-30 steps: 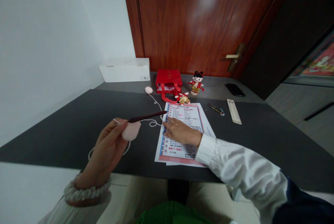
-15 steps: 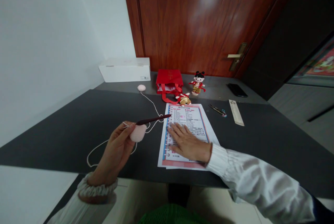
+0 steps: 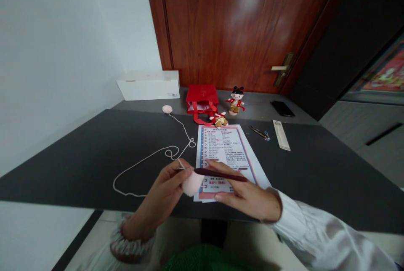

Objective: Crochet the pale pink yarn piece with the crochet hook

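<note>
You face the brown door (image 3: 236, 27), and below it the dark surface (image 3: 78, 149) spreads from left to right. At its far left lies a white box (image 3: 148, 85). The printed sheet (image 3: 229, 147) lies in the middle, with its near end under your hands, and a red bag (image 3: 202, 96) stands just beyond its far end. Your left hand (image 3: 164, 193) has its grip closed on the pink crochet piece (image 3: 192, 184), which it pinches above the near edge of the surface, just left of the sheet. Your right hand (image 3: 252, 197) is half open, and the dark hook (image 3: 221, 174) lies across its fingers. I cannot tell whether this grip holds the hook. The left end of the hook meets the pink piece. A white yarn (image 3: 148, 157) runs from your left hand, in loops, to the small ball (image 3: 167, 109) at the far side.
</note>
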`<state>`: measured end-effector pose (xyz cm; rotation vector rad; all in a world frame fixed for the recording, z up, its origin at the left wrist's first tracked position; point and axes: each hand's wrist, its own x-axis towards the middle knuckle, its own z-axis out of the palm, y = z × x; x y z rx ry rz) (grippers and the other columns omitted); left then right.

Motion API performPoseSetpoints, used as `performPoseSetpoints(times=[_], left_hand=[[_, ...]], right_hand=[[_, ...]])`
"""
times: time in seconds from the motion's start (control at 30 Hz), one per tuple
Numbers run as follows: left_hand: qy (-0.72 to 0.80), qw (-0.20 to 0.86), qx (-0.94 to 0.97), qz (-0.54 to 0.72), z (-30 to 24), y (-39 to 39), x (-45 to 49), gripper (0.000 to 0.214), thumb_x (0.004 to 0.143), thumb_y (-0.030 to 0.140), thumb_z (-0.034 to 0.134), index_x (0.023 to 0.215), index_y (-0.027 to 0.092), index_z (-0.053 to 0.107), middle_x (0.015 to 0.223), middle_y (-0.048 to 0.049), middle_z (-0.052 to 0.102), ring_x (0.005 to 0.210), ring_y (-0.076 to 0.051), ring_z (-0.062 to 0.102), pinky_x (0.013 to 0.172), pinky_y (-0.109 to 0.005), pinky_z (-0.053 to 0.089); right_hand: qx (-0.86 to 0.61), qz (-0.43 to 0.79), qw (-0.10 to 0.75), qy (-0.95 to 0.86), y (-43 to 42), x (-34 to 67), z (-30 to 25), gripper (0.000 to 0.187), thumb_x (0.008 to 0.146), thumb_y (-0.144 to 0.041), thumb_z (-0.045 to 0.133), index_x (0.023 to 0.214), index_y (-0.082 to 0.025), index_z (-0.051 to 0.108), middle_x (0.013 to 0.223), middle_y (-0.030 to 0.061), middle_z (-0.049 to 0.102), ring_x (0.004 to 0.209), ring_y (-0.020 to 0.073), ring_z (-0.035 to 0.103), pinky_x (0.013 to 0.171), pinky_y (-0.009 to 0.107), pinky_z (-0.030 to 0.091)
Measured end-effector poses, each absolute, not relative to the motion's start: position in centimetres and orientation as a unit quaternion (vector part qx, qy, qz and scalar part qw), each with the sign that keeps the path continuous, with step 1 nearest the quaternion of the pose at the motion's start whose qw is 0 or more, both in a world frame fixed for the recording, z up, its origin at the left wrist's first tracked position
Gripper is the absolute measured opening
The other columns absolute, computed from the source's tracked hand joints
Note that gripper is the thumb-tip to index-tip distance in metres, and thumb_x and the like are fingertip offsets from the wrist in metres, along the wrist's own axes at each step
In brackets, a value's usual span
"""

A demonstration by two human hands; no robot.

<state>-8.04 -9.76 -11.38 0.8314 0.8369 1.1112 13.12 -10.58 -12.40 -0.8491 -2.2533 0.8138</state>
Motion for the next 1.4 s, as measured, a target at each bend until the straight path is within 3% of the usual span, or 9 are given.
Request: performPoseSetpoints(times=[0.07, 0.17, 0.3, 0.37, 0.47, 0.63, 0.97, 1.1, 1.4], left_hand=[[0.359, 0.712, 0.415, 0.439, -11.2, -10.2, -7.1, 0.019, 0.065, 0.028, 0.077, 0.065, 0.015, 0.063, 0.060, 0.0029, 0.058, 0.057, -0.009, 0.049, 0.055, -0.020, 0.039], [0.348, 0.694, 0.505, 0.378, -10.7, -10.4, -5.9, 0.013, 0.070, 0.024, 0.073, 0.068, 0.015, 0.064, 0.065, 0.0017, 0.062, 0.062, -0.010, 0.053, 0.059, -0.021, 0.039], [0.341, 0.679, 0.549, 0.347, -9.6, -10.7, -5.0, 0.008, 0.075, 0.021, 0.067, 0.081, 0.016, 0.066, 0.071, 0.0010, 0.064, 0.063, -0.011, 0.057, 0.059, -0.021, 0.042], [0.339, 0.679, 0.549, 0.351, -8.9, -11.1, -4.7, 0.026, 0.074, 0.017, 0.066, 0.100, 0.019, 0.065, 0.077, 0.0001, 0.066, 0.069, -0.013, 0.061, 0.063, -0.023, 0.045], [0.336, 0.655, 0.579, 0.350, -8.3, -11.5, -4.6, 0.038, 0.074, 0.015, 0.066, 0.111, 0.020, 0.063, 0.083, -0.0025, 0.068, 0.075, -0.015, 0.063, 0.068, -0.024, 0.047], [0.342, 0.605, 0.636, 0.336, -8.0, -11.8, -4.5, 0.027, 0.074, 0.015, 0.066, 0.101, 0.019, 0.069, 0.076, -0.0038, 0.068, 0.072, -0.017, 0.063, 0.067, -0.026, 0.046], [0.344, 0.654, 0.541, 0.401, -8.1, -13.5, -3.2, 0.036, 0.068, 0.011, 0.068, 0.103, 0.019, 0.067, 0.074, 0.0001, 0.069, 0.065, -0.014, 0.061, 0.064, -0.025, 0.046], [0.358, 0.629, 0.555, 0.410, -7.9, -13.7, -3.3, 0.019, 0.068, 0.010, 0.068, 0.084, 0.018, 0.070, 0.081, -0.0033, 0.069, 0.067, -0.014, 0.061, 0.066, -0.026, 0.046], [0.370, 0.595, 0.575, 0.422, -7.3, -13.9, -3.7, 0.013, 0.066, 0.007, 0.067, 0.074, 0.016, 0.070, 0.084, -0.0046, 0.069, 0.068, -0.014, 0.061, 0.064, -0.025, 0.046]], right_hand=[[-0.333, 0.355, 0.407, -0.773, -12.7, 12.6, -11.9, 0.042, 0.090, -0.039, 0.052, 0.128, -0.021, 0.048, 0.109, 0.0092, 0.064, 0.100, 0.0204, 0.061, 0.086, 0.036, 0.051], [-0.364, 0.405, 0.517, -0.660, -14.8, 11.7, -12.4, 0.011, 0.089, -0.029, 0.056, 0.098, -0.023, 0.060, 0.080, 0.0002, 0.062, 0.072, 0.0130, 0.058, 0.065, 0.025, 0.048], [-0.356, 0.466, 0.616, -0.526, -15.1, 11.2, -13.6, 0.006, 0.085, -0.025, 0.062, 0.083, -0.021, 0.059, 0.070, -0.0032, 0.055, 0.054, 0.0077, 0.049, 0.050, 0.019, 0.042], [-0.315, 0.500, 0.640, -0.492, -14.7, 11.2, -13.8, 0.009, 0.082, -0.026, 0.066, 0.081, -0.020, 0.059, 0.075, -0.0022, 0.054, 0.050, 0.0060, 0.048, 0.042, 0.018, 0.039], [-0.267, 0.555, 0.635, -0.467, -14.3, 11.6, -13.4, 0.014, 0.078, -0.032, 0.068, 0.080, -0.019, 0.062, 0.087, 0.0005, 0.056, 0.045, 0.0038, 0.048, 0.033, 0.016, 0.034], [-0.251, 0.629, 0.595, -0.433, -14.4, 12.0, -12.7, 0.019, 0.077, -0.035, 0.068, 0.077, -0.017, 0.061, 0.078, 0.0001, 0.060, 0.041, 0.0050, 0.050, 0.032, 0.015, 0.039], [-0.263, 0.496, 0.677, -0.476, -15.3, 12.4, -13.6, 0.011, 0.077, -0.028, 0.070, 0.076, -0.018, 0.064, 0.083, -0.0003, 0.059, 0.040, 0.0032, 0.050, 0.034, 0.017, 0.040], [-0.259, 0.544, 0.645, -0.470, -15.6, 12.8, -12.6, 0.019, 0.079, -0.033, 0.068, 0.073, -0.017, 0.060, 0.058, -0.0023, 0.063, 0.038, 0.0078, 0.052, 0.033, 0.018, 0.043], [-0.246, 0.584, 0.563, -0.532, -14.5, 15.4, -10.3, 0.021, 0.078, -0.029, 0.070, 0.067, -0.017, 0.057, 0.061, -0.0005, 0.068, 0.046, 0.0117, 0.061, 0.042, 0.023, 0.050]])
